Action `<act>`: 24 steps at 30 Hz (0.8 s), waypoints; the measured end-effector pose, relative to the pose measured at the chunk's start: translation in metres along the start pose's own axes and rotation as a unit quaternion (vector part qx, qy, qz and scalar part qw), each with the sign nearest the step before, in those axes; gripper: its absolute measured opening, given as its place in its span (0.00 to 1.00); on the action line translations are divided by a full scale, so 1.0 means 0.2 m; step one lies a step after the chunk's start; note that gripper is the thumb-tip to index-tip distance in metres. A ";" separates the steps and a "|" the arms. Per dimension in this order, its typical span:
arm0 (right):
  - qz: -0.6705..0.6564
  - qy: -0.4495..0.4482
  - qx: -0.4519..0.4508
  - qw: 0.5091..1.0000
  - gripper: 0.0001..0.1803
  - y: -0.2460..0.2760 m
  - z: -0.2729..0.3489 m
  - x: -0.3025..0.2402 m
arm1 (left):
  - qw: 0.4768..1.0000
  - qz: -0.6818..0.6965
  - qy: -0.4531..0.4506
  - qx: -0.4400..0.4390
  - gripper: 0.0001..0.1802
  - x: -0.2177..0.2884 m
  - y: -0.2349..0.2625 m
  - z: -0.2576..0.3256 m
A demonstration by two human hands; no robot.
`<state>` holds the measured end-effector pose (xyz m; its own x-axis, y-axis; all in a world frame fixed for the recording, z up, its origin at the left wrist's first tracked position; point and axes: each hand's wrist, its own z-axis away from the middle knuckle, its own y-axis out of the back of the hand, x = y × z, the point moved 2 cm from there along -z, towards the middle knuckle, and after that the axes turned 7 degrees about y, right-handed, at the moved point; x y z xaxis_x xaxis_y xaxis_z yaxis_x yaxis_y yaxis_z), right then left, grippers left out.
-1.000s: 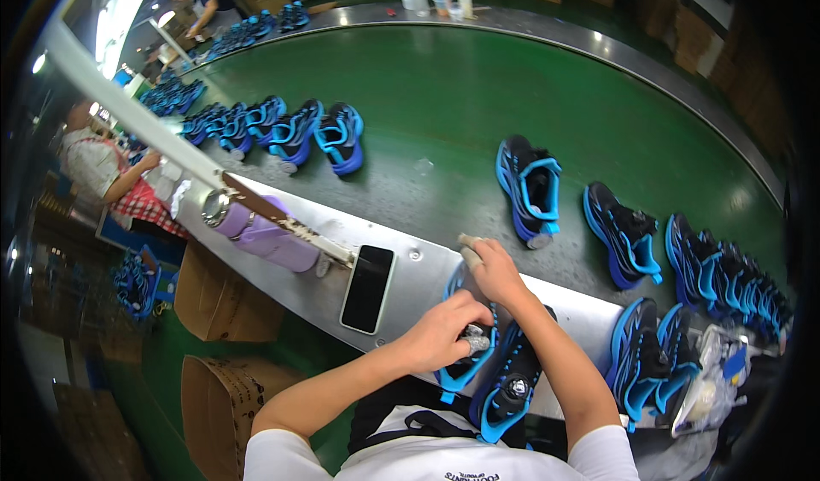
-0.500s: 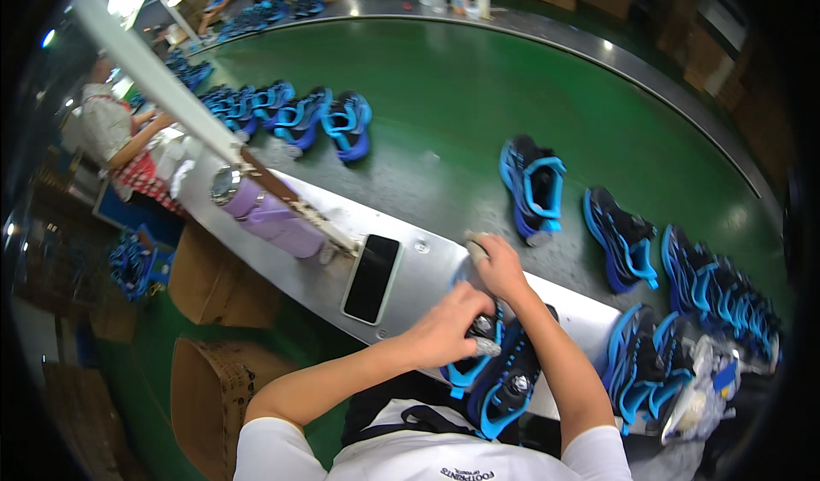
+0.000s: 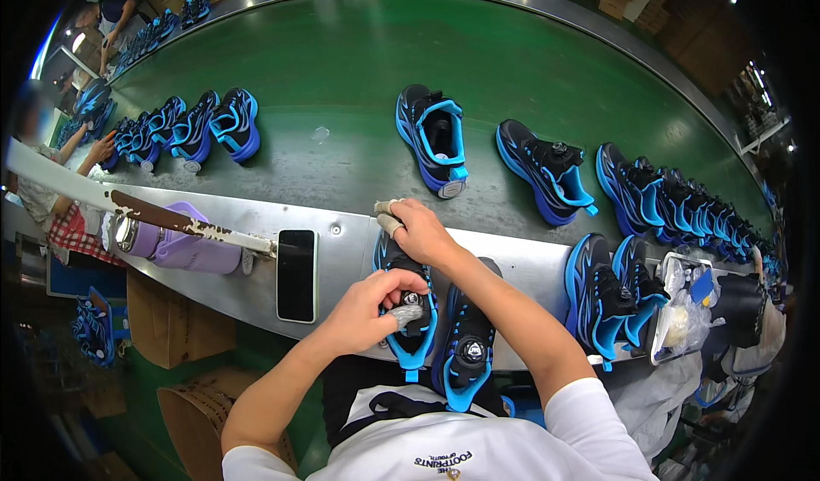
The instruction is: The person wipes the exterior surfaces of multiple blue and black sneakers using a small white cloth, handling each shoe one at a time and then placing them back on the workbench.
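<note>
A black and blue sneaker [image 3: 416, 344] lies on the metal ledge in front of me, heel toward my body. My left hand [image 3: 369, 308] is closed at its round lacing dial [image 3: 411, 299], with thumb and fingers bent around it. A grey cover wraps the left thumb. My right hand [image 3: 418, 231] grips the sneaker's toe end, which it partly hides; pale covers sit on its fingertips. Just to the right, a matching sneaker [image 3: 472, 327] with a silver-topped dial lies partly beneath my right forearm.
A phone [image 3: 296, 276] and a purple bottle [image 3: 196, 250] lie to the left, beside a slanting white post [image 3: 77, 186]. More sneakers [image 3: 431, 139] stand on the green belt [image 3: 342, 62]. At right are two sneakers [image 3: 598, 297] and a plastic-filled tray [image 3: 683, 310]. A co-worker [image 3: 55, 173] is far left.
The view has swung to the right, so the belt, phone and bottle appear farther left. Both hands stay on the same sneaker, the left at its dial and the right at the toe.
</note>
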<state>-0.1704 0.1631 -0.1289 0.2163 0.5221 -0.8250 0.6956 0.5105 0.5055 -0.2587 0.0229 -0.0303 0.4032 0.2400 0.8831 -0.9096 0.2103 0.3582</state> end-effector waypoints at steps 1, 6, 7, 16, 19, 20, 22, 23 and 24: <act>0.001 -0.001 0.000 1.000 0.13 0.00 0.00 0.01 | 0.999 0.022 -0.003 -0.032 0.19 -0.01 0.01 0.00; -0.003 -0.022 -0.015 1.000 0.14 -0.03 -0.01 0.02 | 0.988 -0.065 -0.053 0.133 0.17 0.00 -0.08 -0.01; -0.001 -0.024 -0.015 1.000 0.14 -0.03 -0.02 0.02 | 0.988 -0.064 -0.054 0.132 0.17 0.00 -0.07 -0.02; -0.002 0.001 -0.006 1.000 0.13 -0.05 -0.08 0.03 | 0.995 0.085 -0.045 0.003 0.19 -0.18 0.05 -0.04; 0.011 -0.036 -0.046 0.998 0.16 -0.06 -0.08 0.01 | 0.996 0.014 -0.059 0.066 0.17 -0.09 0.01 -0.02; 0.009 -0.037 -0.047 0.998 0.16 -0.06 -0.08 0.00 | 0.990 -0.039 -0.071 0.117 0.16 -0.06 0.00 -0.01; 0.008 -0.038 -0.048 0.998 0.16 -0.07 -0.08 -0.03 | 0.993 -0.018 -0.071 0.094 0.15 -0.11 0.00 -0.01; 0.002 -0.035 -0.048 0.998 0.16 -0.08 -0.07 -0.05 | 0.995 0.004 -0.070 0.071 0.14 -0.12 0.01 0.00; -0.004 -0.032 -0.048 0.998 0.16 -0.08 -0.07 -0.07 | 0.998 0.049 -0.031 0.015 0.14 -0.15 0.04 0.02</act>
<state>-0.1939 0.1567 -0.1224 0.2566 0.4743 -0.8421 0.6300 0.5787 0.5179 -0.2780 0.0128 -0.0516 0.3068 0.1978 0.9310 -0.9470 0.1608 0.2780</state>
